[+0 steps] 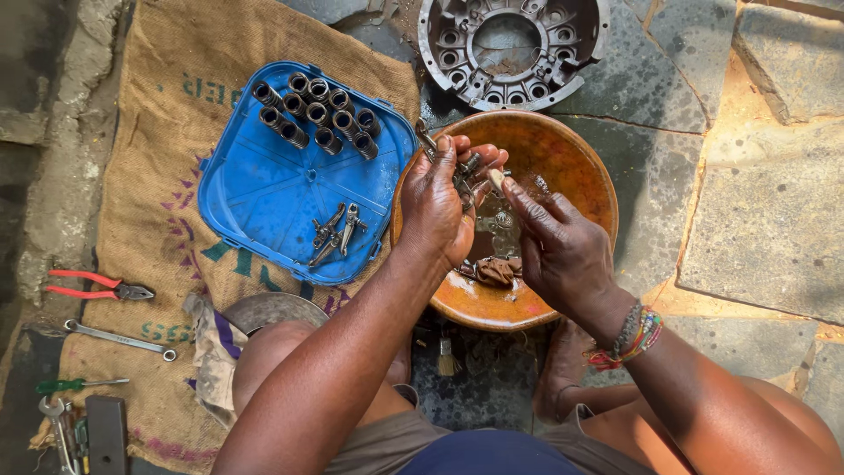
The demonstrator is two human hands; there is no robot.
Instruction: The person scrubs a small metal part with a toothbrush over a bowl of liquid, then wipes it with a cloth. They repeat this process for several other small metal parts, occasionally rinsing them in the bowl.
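My left hand (pixel 437 204) is closed around a small dark metal part (pixel 467 165) and holds it above an orange-brown bowl (pixel 580 167). My right hand (pixel 554 246) pinches a small pale tool (pixel 497 180) whose tip touches that part. The bowl holds dark liquid, a few submerged metal pieces and a brown rag (pixel 495 271). A blue plastic tray (pixel 264 189) lies just left of the bowl. Several dark coil springs (pixel 316 114) lie in rows at its far side and a few small metal arms (pixel 337 232) near its front.
A round grey metal housing (pixel 512 48) lies beyond the bowl. On the burlap sack (pixel 167 149) at left are red-handled pliers (pixel 97 286), a spanner (pixel 119 338), a green-handled screwdriver (pixel 75 384) and a cloth (pixel 214 347). A small brush (pixel 447 356) lies between my knees.
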